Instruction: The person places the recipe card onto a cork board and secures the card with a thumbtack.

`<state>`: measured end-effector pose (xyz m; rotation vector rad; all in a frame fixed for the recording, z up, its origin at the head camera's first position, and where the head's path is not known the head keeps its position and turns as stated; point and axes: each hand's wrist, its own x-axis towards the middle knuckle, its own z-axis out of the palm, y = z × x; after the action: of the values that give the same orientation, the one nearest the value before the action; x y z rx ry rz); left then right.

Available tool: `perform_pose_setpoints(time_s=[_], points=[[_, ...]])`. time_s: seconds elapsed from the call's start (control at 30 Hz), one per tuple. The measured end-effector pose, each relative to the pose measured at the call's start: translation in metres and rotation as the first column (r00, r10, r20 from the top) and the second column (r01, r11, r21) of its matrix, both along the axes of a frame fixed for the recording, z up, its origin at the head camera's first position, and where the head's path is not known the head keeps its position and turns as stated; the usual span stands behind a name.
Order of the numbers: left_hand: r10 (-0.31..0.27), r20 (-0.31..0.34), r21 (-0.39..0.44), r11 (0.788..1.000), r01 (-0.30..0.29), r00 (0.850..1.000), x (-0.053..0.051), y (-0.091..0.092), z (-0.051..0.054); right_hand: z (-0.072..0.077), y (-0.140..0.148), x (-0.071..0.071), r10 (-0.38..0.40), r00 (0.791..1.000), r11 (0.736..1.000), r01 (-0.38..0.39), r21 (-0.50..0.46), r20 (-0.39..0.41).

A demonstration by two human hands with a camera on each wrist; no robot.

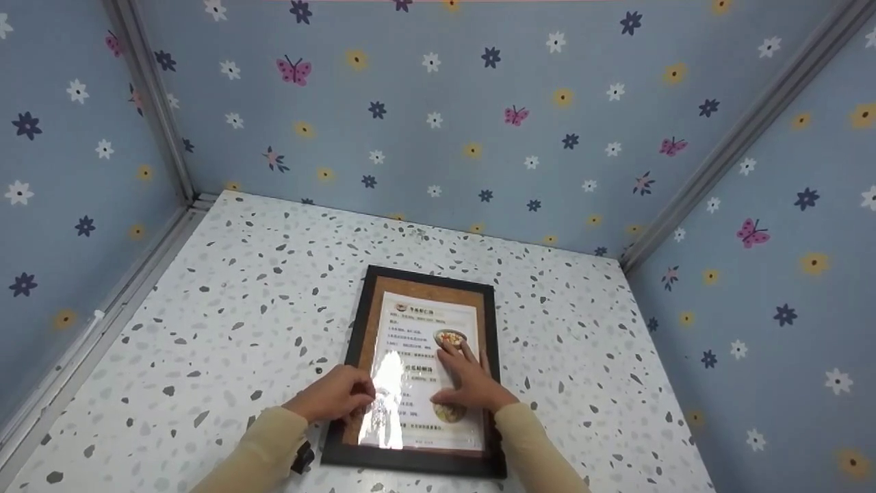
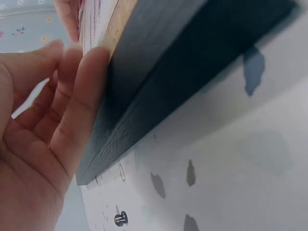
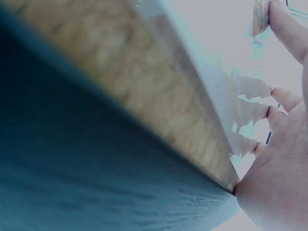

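A black-framed cork board [image 1: 426,286] lies on the speckled table. On its cork rests a glossy printed sheet [image 1: 428,322] with Chinese text and food pictures; glare whitens part of it. My right hand [image 1: 469,383] rests on the sheet's right side with fingers spread, and the right wrist view shows the palm [image 3: 284,178] beside the frame edge. At the lower left edge of the sheet is my left hand [image 1: 335,394], fingers bent and thumb near them. In the left wrist view its fingertips [image 2: 98,60] meet the board's inner edge; whether they pinch anything is unclear.
A small black round object [image 2: 120,219] lies on the white speckled table [image 1: 260,287] left of the board. A dark object [image 1: 302,457] shows by the left wrist. Blue flower-patterned panels [image 1: 431,116] with grey corner posts [image 1: 164,103] enclose the table.
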<state>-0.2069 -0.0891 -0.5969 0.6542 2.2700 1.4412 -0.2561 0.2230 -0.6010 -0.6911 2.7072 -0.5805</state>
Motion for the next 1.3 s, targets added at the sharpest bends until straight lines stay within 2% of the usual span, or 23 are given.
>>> perform_pose_setpoints(time_s=[0.13, 0.3, 0.5, 0.77, 0.93, 1.1, 1.3], points=[[-0.049, 0.009, -0.057, 0.997, 0.049, 0.999, 0.000, 0.001, 0.004, 0.000, 0.000, -0.001, 0.000, 1.000, 1.000, 0.000, 0.012, 0.005], [-0.140, 0.018, -0.154, 0.978, 0.141, 0.990, -0.002, 0.005, 0.009, -0.001, 0.000, 0.000, -0.013, 1.000, 1.000, 0.013, 0.007, 0.021], [-0.140, 0.096, -0.238, 0.958, 0.160, 0.985, -0.009, 0.012, 0.018, 0.000, 0.000, 0.000, -0.029, 0.999, 1.000, 0.029, -0.003, 0.035], [-0.194, 0.138, -0.389, 0.891, 0.234, 0.971, -0.015, 0.023, 0.034, -0.003, -0.001, -0.001, -0.036, 0.999, 0.999, 0.036, 0.005, 0.026], [-0.236, 0.189, -0.420, 0.858, 0.295, 0.953, -0.022, 0.027, 0.034, -0.004, 0.002, 0.000, -0.018, 1.000, 1.000, 0.018, -0.009, 0.020], [-0.264, 0.231, -0.469, 0.813, 0.345, 0.936, -0.029, 0.032, 0.040, -0.005, 0.003, 0.000, 0.002, 1.000, 0.999, -0.002, -0.032, 0.010], [-0.281, 0.242, -0.522, 0.769, 0.369, 0.929, -0.034, 0.035, 0.044, -0.007, 0.004, -0.002, 0.012, 1.000, 0.999, -0.012, -0.032, 0.001]])
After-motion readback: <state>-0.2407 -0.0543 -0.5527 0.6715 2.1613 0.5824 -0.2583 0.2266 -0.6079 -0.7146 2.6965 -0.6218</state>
